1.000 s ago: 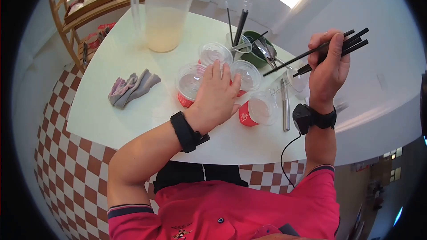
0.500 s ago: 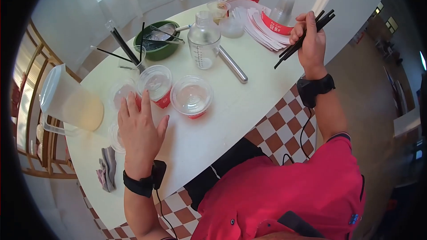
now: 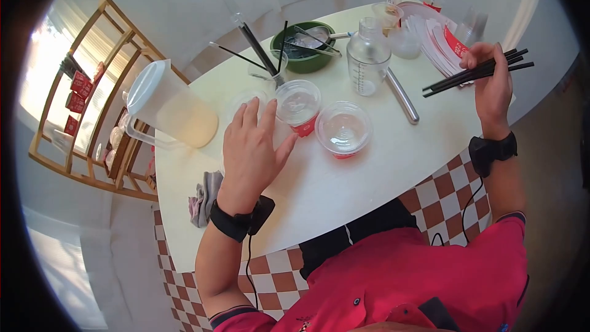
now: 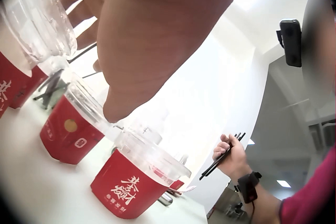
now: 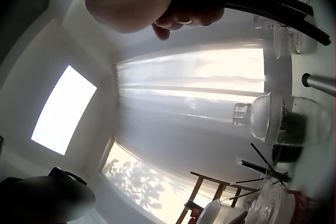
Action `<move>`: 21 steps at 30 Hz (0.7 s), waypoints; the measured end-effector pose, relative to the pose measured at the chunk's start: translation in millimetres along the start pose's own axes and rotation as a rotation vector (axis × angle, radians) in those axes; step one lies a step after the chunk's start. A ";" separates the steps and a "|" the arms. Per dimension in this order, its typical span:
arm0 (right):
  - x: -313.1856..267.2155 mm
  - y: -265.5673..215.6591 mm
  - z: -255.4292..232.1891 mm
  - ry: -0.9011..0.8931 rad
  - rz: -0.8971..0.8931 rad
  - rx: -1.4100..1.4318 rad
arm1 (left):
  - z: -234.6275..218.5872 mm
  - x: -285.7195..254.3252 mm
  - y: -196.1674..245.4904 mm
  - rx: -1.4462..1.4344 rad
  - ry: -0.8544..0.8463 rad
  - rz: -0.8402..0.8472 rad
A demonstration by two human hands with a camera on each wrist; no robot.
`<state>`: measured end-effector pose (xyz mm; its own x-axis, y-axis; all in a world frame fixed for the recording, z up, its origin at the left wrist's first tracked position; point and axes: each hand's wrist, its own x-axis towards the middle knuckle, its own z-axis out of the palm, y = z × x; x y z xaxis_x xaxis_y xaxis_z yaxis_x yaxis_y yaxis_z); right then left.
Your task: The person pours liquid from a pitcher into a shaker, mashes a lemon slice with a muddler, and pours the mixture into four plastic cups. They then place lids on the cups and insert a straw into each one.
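Observation:
My left hand, fingers spread and straight, is over the near-left group of lidded red paper cups. In the head view one cup stands just beyond the thumb and another to its right, both under clear plastic lids. A third, faint lid shows behind the fingertips, partly hidden. The left wrist view shows the palm above the red cups with gold and white print. Out to the right, raised over the table edge, my right hand grips several black straws in a loose bundle.
A lidded pitcher of pale liquid stands at left, a grey cloth nearer. Behind the cups are a clear cup of black straws, a green bowl, a shaker bottle and a metal rod. Red and white paper pieces lie far right.
The head view has swung right, then partly back left. My left hand has come off the cups it was touching and spread its fingers. My right hand keeps hold of the straws, now bunched closer together.

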<state>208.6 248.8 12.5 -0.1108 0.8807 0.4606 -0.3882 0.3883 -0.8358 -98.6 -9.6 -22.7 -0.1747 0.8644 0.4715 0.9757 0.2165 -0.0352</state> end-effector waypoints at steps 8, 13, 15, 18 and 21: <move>15.5 -21.0 119.9 -0.596 -0.155 -0.130 | -24.0 60.7 -19.7 0.039 -0.096 -0.072; 28.3 7.9 225.2 -0.819 -0.229 -0.401 | -5.1 93.7 -73.5 -0.018 0.001 -0.184; 41.1 33.7 258.3 -0.876 -0.246 -0.521 | -1.4 99.5 -95.7 -0.047 0.019 -0.278; 48.9 69.0 296.7 -0.958 -0.185 -0.683 | 9.0 99.6 -124.4 -0.152 0.031 -0.375; 42.5 83.5 321.4 -1.036 -0.069 -0.823 | 15.2 99.2 -140.8 -0.239 0.032 -0.409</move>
<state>-122.5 231.5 58.4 -0.8989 0.3816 0.2155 0.2024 0.7977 -0.5681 -255.4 52.5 15.7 -0.5504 0.7145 0.4318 0.8314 0.4222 0.3612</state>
